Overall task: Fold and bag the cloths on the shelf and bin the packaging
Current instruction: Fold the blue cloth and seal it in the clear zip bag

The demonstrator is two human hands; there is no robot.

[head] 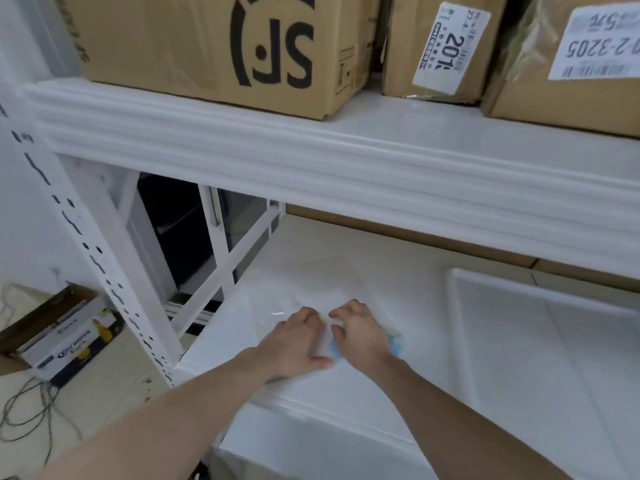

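A small cloth (334,348), white with light blue showing at its near edge, lies on the white shelf (433,368). Both hands rest on it side by side. My left hand (296,341) presses flat on its left part, thumb stretched toward the right. My right hand (360,332) has its fingers curled down on the cloth's right part; more blue peeks out at the wrist. A clear plastic bag (294,296) lies flat on the shelf just beyond the hands. Most of the cloth is hidden under the hands.
A white tray (554,327) sits on the shelf to the right. The upper shelf beam (311,161) runs overhead, carrying cardboard boxes (194,46). A white perforated upright (104,258) stands at left. On the floor are a beer carton (65,337) and cables (27,410).
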